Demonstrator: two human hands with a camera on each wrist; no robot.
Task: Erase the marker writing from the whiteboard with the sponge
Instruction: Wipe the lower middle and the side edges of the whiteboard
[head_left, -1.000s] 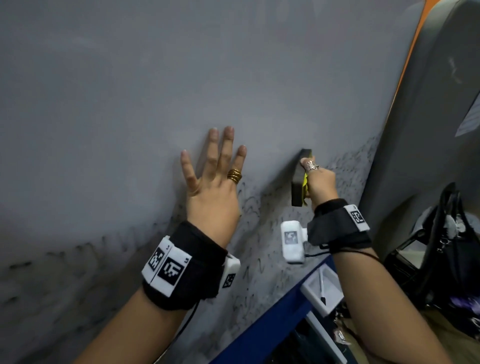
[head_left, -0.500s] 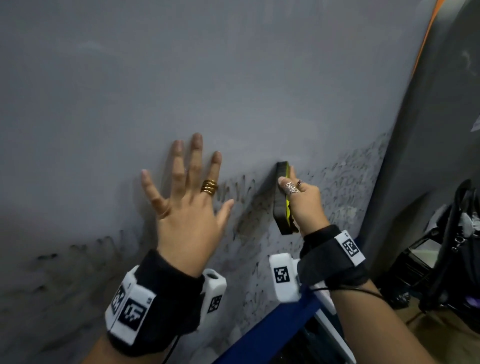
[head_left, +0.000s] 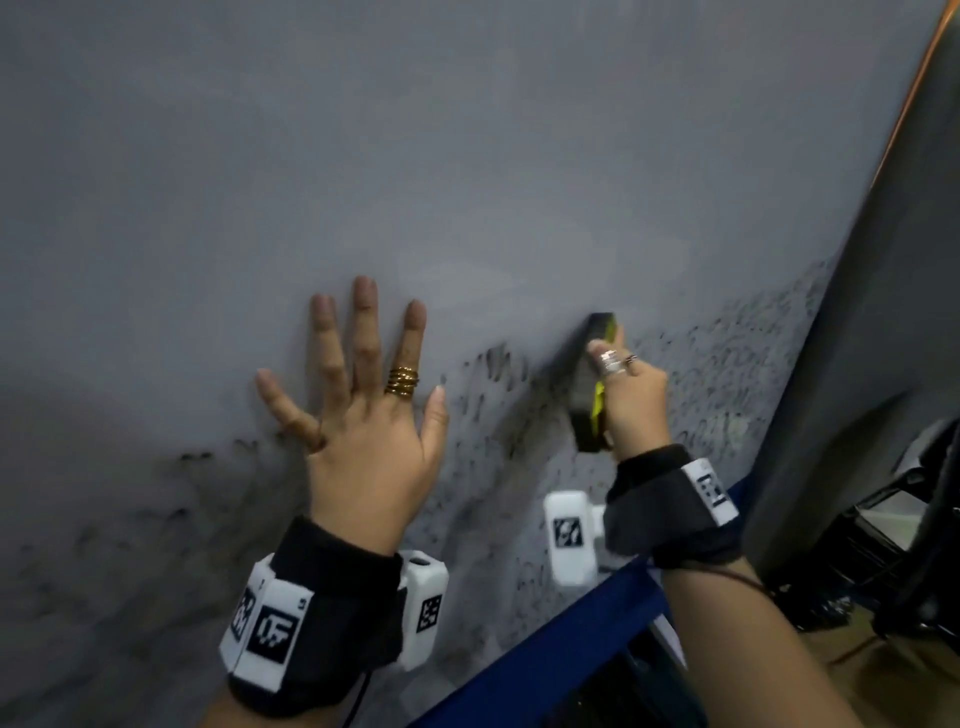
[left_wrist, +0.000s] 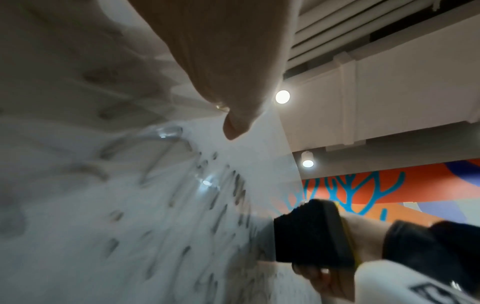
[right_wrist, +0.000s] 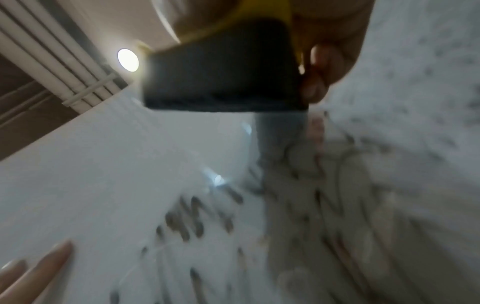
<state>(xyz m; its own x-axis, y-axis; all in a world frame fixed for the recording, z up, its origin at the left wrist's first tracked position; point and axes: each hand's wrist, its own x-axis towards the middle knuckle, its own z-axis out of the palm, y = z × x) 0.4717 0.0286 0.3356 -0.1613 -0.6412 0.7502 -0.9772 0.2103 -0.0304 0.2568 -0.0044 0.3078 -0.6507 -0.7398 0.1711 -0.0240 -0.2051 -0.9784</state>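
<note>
The whiteboard fills the head view, wiped grey above and covered with smeared black marker writing along its lower part. My right hand grips a black and yellow sponge, its black face against the board at the upper edge of the writing. The sponge also shows in the left wrist view, and the sponge fills the top of the right wrist view. My left hand lies flat on the board with fingers spread, left of the sponge.
A blue frame edge runs along the board's bottom. A dark grey panel with an orange rim stands at the right. Dark bags and clutter sit below it. Ceiling lamps glow overhead.
The sponge went down the board, then came back up a little. My left hand slid left and down along the board and stays flat.
</note>
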